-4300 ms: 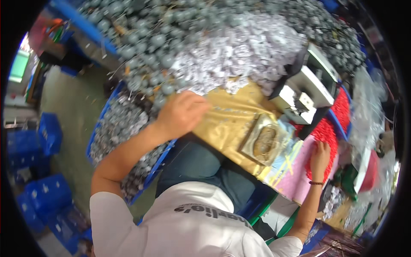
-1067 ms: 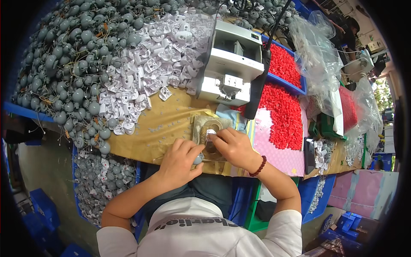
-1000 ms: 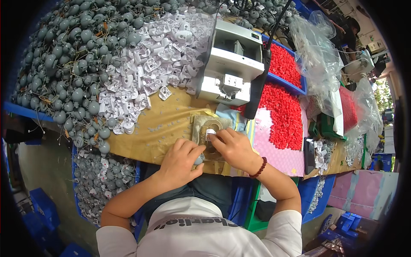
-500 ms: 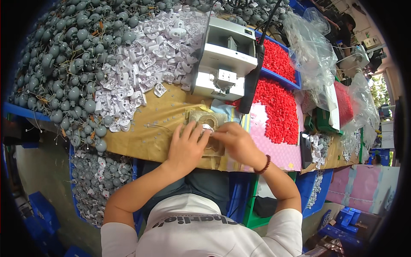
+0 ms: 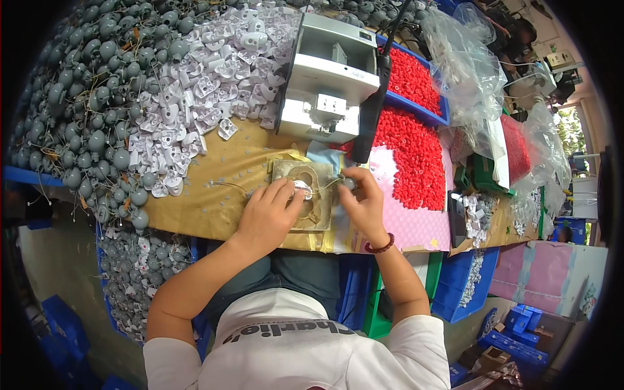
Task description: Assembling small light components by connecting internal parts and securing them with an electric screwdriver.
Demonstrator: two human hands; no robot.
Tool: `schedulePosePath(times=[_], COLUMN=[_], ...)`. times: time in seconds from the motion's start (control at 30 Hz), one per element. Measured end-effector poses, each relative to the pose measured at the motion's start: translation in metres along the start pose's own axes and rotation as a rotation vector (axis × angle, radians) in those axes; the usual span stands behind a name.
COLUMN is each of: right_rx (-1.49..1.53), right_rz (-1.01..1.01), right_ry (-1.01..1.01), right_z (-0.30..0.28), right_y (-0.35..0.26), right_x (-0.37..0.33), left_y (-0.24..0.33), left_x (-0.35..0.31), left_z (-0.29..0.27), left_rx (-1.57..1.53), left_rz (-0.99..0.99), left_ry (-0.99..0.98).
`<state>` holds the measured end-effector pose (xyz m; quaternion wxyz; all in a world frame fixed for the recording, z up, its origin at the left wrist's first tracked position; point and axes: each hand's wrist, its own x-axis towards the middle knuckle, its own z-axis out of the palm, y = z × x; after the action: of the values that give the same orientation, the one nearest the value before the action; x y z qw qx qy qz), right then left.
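Observation:
A small white plastic part (image 5: 302,187) sits in the hollow of a square, tan-coloured fixture block (image 5: 316,222). My left hand (image 5: 268,218) rests over the block's left side, its fingertips pressed together against the white part and holding it there. To the right, my right hand (image 5: 365,205) pinches a small grey bulb-shaped part (image 5: 349,183) between thumb and fingers. A thin pale wire (image 5: 328,184) runs from that grey part across to the white one. Fingers partly hide where the wire meets the white part.
Grey bulb-shaped parts (image 5: 91,104) heap at the left beside a pile of white plastic parts (image 5: 221,71). A grey-white machine (image 5: 328,84) stands beyond the block. Red parts (image 5: 413,156) spread at the right on a pink sheet (image 5: 419,227). A blue bin (image 5: 465,286) stands below.
My right hand has drawn away from the white part to the right, so the grey part and wire now show. The left hand still presses on the white part. The whole view has shifted slightly.

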<state>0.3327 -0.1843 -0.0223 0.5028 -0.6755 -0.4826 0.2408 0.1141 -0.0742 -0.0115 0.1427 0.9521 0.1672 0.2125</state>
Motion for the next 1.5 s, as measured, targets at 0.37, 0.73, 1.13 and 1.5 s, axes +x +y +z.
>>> schedulePosePath(times=[0.37, 0.73, 1.13, 1.5], right_rx=[0.736, 0.302, 0.529, -0.286], right_rz=[0.483, -0.1, 0.454, 0.046], right_ry=[-0.271, -0.131, -0.54, -0.439], right_z=[-0.007, 0.016, 0.003, 0.015], right_y=[-0.016, -0.013, -0.033, -0.038], right_x=[0.036, 0.037, 0.048, 0.057], left_y=[-0.002, -0.002, -0.005, -0.007], left_x=[-0.002, -0.002, 0.002, 0.004], left_z=[-0.001, 0.001, -0.001, -0.001], left_rx=[-0.001, 0.017, 0.002, -0.078], left_rz=[0.005, 0.009, 0.029, 0.004], left_ry=[0.006, 0.004, 0.021, 0.055])
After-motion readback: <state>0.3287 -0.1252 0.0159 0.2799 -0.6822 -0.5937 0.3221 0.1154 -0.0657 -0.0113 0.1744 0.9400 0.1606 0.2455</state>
